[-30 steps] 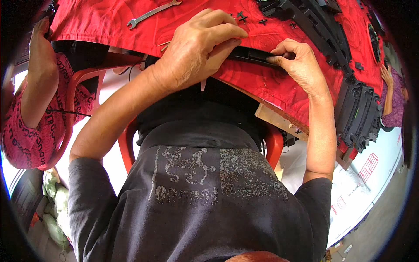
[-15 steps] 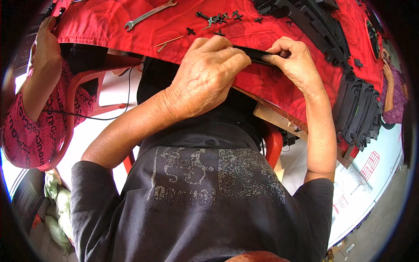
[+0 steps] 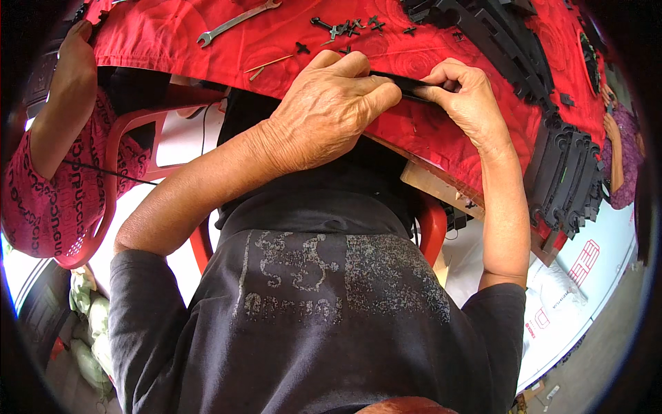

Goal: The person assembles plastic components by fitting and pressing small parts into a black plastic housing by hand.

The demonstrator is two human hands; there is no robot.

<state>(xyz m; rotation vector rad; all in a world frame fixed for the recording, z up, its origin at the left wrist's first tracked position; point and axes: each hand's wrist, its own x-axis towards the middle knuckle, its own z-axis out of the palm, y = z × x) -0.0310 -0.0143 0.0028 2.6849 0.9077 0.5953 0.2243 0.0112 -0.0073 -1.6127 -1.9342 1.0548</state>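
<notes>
My left hand and my right hand both grip a black plastic strip, held just above the near edge of the red-covered table. The left fingers are curled over its left part, and their undersides are hidden. At the right end, my right thumb and bent forefinger pinch it. Beyond my left hand lie several small black cross-shaped pieces, and two thin wooden sticks rest on the cloth close to its knuckles.
A metal wrench lies at the far left of the table. Long black plastic parts lie at the far right, with stacked black parts nearer. One person's arm shows at left, another person at right.
My left hand has shifted slightly, its wrist and elbow moving a little left while it keeps hold of the strip. My right hand is almost still. The person at left has shifted slightly.
</notes>
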